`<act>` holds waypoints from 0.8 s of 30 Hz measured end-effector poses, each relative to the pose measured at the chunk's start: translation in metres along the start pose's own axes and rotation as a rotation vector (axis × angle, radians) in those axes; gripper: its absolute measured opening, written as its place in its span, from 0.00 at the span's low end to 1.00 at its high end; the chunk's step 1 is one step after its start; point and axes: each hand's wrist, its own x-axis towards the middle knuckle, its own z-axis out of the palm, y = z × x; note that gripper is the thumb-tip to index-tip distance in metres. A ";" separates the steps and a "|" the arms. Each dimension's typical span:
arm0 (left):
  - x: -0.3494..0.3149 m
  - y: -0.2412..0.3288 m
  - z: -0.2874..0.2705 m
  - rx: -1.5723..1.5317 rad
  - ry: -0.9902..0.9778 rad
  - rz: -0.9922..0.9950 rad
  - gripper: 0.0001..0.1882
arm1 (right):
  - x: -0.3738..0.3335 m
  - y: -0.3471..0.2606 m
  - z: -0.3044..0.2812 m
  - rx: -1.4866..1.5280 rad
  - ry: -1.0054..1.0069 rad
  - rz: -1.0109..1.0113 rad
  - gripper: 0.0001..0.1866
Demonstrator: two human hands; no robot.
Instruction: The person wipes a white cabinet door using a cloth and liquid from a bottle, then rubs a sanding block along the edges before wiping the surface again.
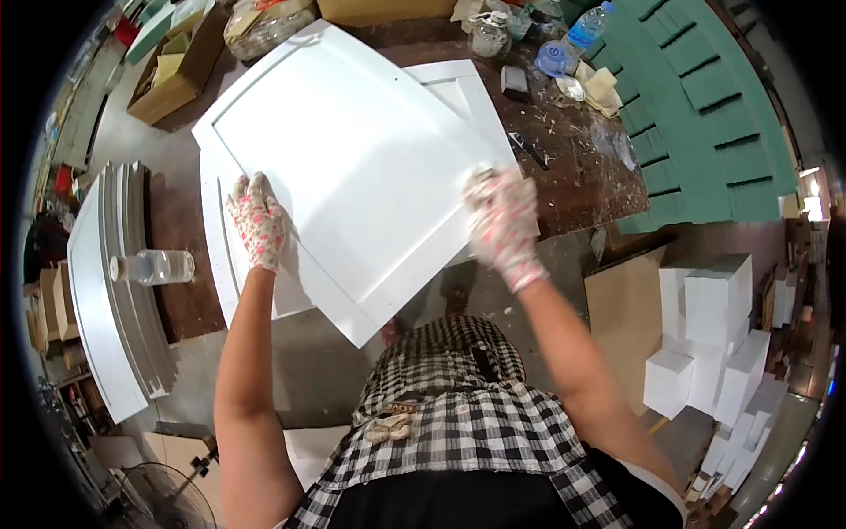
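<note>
A white framed panel (344, 167) lies turned at an angle on top of another white panel (467, 84) on the dark table. My left hand (258, 225), in a white glove with pink dots, rests open and flat on the top panel's left edge, its fingers pointing away from me. At that panel's right corner is my right hand (504, 220), gloved alike and blurred by motion. Its fingers look curled over; whatever is in them cannot be made out.
A clear bottle (154, 267) lies beside stacked white panels (106, 291) at left. On the brown table (582, 189) are a black knife-like tool (529, 152), a dark block (515, 83), a jar (490, 35) and a water bottle (589, 28). White boxes (705, 326) stand at right.
</note>
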 end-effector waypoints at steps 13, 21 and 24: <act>0.005 -0.002 0.002 0.046 0.039 0.064 0.21 | -0.073 -0.092 0.023 0.226 -0.120 -0.509 0.23; 0.010 -0.006 0.010 0.041 0.109 0.121 0.19 | 0.022 0.040 -0.010 0.163 0.220 -0.050 0.14; 0.005 -0.015 0.007 -0.043 0.128 0.024 0.20 | 0.016 0.023 0.003 0.251 0.196 0.016 0.14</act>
